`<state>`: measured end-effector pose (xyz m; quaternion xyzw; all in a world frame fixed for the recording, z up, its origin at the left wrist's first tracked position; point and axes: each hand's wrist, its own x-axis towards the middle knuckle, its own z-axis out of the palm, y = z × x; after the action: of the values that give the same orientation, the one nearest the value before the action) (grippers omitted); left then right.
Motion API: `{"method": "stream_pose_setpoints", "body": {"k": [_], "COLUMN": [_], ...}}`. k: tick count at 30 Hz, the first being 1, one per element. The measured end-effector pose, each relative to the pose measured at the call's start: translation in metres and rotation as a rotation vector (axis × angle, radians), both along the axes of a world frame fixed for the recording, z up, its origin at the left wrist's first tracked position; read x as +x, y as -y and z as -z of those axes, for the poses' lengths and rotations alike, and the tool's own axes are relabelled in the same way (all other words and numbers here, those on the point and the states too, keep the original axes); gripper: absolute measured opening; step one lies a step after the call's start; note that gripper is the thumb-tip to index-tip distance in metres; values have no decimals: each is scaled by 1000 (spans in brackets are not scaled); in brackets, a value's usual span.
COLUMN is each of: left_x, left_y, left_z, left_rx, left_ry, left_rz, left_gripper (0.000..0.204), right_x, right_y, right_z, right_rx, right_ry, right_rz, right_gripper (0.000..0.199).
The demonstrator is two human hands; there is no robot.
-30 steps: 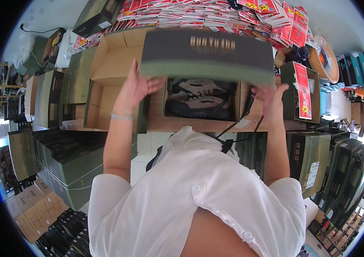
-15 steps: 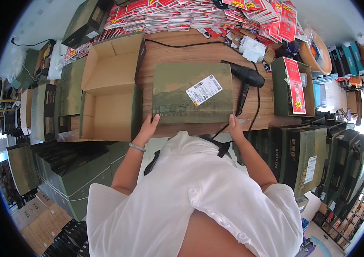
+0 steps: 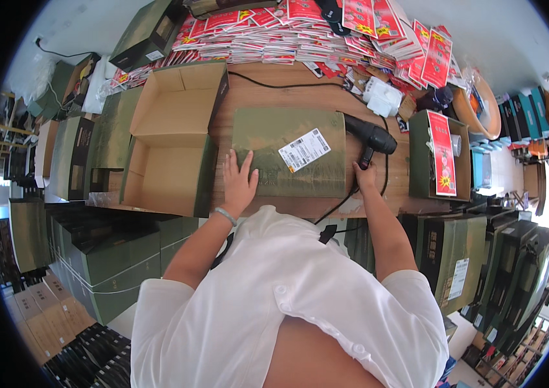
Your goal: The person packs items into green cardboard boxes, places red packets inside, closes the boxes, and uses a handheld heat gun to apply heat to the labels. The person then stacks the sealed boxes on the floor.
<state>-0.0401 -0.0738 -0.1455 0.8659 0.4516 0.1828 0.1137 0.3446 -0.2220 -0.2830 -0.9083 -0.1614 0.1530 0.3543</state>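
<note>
1. Since the earlier frames, the green box (image 3: 287, 152) has gone from open, lid raised with shoes showing inside, to closed and lying flat on the wooden worktop (image 3: 268, 97), a white label (image 3: 305, 149) on its upper face.
2. Left hand (image 3: 239, 184) now lies flat and open on the box's near left corner, fingers spread, pressing down rather than gripping.
3. Right hand (image 3: 365, 176) has left the box and sits at its right edge, curled around the lower handle of the black hair-dryer-like tool (image 3: 372, 138); it looks like a grip, though the fingers are partly hidden.
4. That tool lies just beside the box's right side, its black cord (image 3: 345, 197) trailing back toward the person.
5. Judged from this, closing and labelling look done; what is left seems to be work with the tool on the box, not yet begun, since the tool is not lifted.
6. An open, unfilled cardboard carton (image 3: 171, 142) sits touching the box's left side, so moving the box into it also appears undone.
7. Red leaflets (image 3: 326, 32) are heaped along the far edge.
</note>
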Motion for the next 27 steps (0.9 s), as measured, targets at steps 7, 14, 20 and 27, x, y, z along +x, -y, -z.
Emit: {"method": "stream_pose_setpoints", "body": {"k": [7,14,20,27], "left_x": [2,5,9,7], "left_y": [4,6,6,-11], "left_z": [5,3,6,8], "left_rx": [25,-24,9,17], "left_ry": [-70,-73,-91,36], "left_rz": [-41,-67,-84,-51], "left_gripper": [52,51,50,44], "right_x": [32,-23,-84,-128], "right_y": [-9,26,32,9], "right_z": [-71,-198,-283,-309], "right_rx": [523,580,407,152], "right_ry": [-1271,-648,-420,-332], "right_rz": [147,-8,-86,-286], "right_gripper": [17,31,32,44]}}
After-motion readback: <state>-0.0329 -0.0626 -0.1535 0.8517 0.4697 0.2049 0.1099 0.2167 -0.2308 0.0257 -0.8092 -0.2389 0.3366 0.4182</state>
